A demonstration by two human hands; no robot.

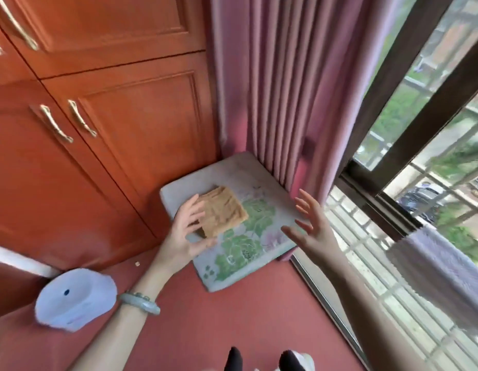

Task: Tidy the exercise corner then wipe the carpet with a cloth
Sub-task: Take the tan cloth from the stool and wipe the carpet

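Observation:
A folded tan cloth (223, 211) lies over a pale floral cushion (245, 245) in the corner of the red carpet (245, 317). My left hand (188, 231) pinches the cloth's near left corner between thumb and fingers. My right hand (310, 223) hovers above the cushion's right edge with its fingers spread and holds nothing. A jade bangle (140, 302) sits on my left wrist.
Orange wooden cabinet doors (112, 129) stand on the left, and a pink curtain (280, 89) hangs behind the cushion. A window with a dark frame (393, 145) runs along the right. A white round object (74, 299) lies on the carpet at the left. A lilac towel (441, 269) hangs at right.

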